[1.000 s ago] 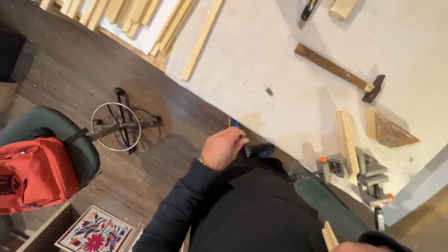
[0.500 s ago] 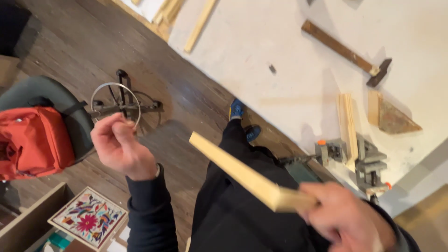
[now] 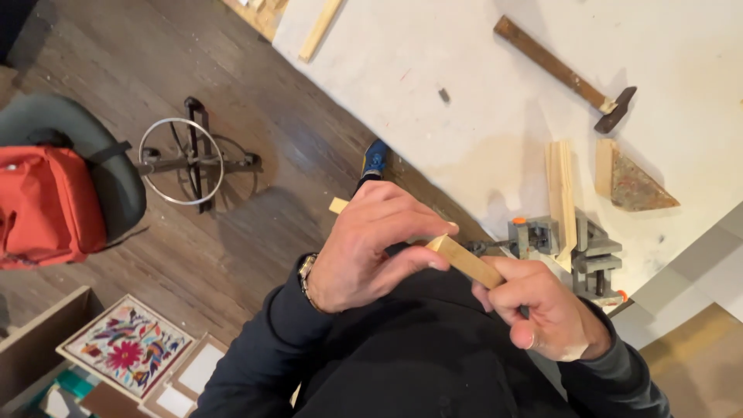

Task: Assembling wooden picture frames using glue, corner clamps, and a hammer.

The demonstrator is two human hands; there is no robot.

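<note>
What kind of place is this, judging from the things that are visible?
Probably a home woodworking or picture-framing workspace: a hammer and a corner clamp holding wood strips lie on the white table, and both hands hold a wooden strip.

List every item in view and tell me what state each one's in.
Left hand: gripping the wood strip.
Right hand: gripping the wood strip.
Wood strip: held between both hands.
Hammer: lying flat on table.
Corner clamp: holding wood pieces.
Red backpack: resting on chair.
</note>
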